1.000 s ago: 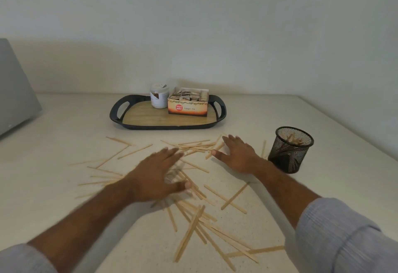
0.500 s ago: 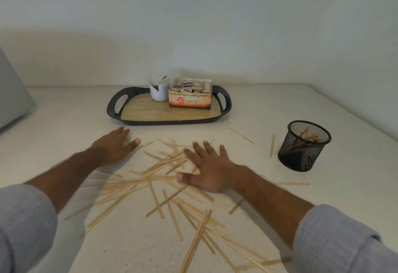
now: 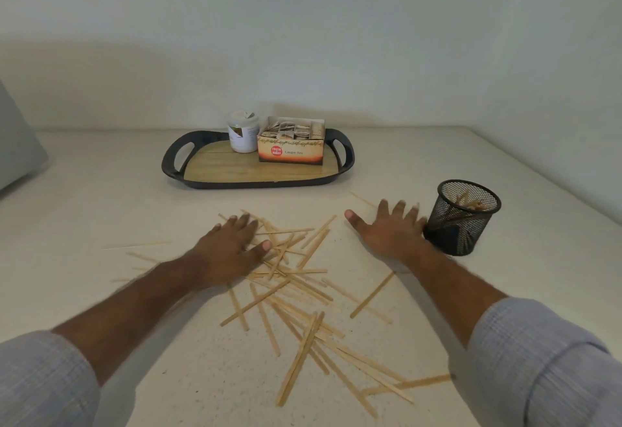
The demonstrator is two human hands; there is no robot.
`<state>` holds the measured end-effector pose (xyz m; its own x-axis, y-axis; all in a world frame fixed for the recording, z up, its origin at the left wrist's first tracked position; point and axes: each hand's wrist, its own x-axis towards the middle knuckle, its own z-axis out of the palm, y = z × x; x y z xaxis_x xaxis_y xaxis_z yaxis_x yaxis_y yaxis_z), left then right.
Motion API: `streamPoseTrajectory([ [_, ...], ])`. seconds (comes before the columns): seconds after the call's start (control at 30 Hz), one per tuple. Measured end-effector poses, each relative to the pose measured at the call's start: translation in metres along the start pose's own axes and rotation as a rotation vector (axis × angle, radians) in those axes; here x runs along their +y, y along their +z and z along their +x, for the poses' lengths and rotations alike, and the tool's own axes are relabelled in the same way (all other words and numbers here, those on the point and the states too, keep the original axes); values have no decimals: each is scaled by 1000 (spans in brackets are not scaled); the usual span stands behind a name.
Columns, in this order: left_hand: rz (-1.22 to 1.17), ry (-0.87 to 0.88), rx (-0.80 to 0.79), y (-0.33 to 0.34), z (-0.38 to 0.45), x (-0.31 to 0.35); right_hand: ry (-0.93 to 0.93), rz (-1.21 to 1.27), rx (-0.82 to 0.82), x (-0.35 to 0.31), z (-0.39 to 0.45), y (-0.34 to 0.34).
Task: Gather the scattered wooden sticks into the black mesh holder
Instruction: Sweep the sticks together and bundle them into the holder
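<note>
Both hands flat among scattered sticks [image 3: 304,295]
Left hand [image 3: 229,251] and right hand [image 3: 390,231], fingers spread, hide sticks beneath; holder [image 3: 466,218] contents indistinct.

I count two hands [image 3: 232,251], one black mesh holder [image 3: 466,216], one tray [image 3: 175,164], one ginger tea box [image 3: 291,152], one white jar [image 3: 243,135], and wooden sticks [image 3: 296,295] too tangled to number.

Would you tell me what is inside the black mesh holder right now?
A few wooden sticks lean inside the black mesh holder, visible through its open top. The mesh wall obscures the bottom, so their count is unclear.
</note>
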<state>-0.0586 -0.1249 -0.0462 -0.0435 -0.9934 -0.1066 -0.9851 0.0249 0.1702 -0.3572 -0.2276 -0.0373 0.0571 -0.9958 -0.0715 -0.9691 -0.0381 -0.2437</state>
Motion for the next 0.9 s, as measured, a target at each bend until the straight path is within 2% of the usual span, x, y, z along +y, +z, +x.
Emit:
streamPoseTrajectory([
  [0.13,-17,18,0,2,-14,9,-23,26,-7,-9,-6,3],
  [0.23,-36,28,2,3,-23,13,-119,42,-21,-20,-18,7],
  [0.4,-44,49,-9,4,-36,30,-442,107,-117,-39,-55,12],
  [0.57,-64,82,-127,-8,-54,44,-726,262,-275,-46,-102,4],
  [0.73,-184,88,-171,-26,-78,51,-725,466,-303,-29,-123,-13],
  [0.83,-221,100,-226,-28,-92,61,-636,602,-198,-18,-120,-20],
  [0.9,-95,148,-236,-23,-100,69,-561,613,-122,-10,-116,-20],
])
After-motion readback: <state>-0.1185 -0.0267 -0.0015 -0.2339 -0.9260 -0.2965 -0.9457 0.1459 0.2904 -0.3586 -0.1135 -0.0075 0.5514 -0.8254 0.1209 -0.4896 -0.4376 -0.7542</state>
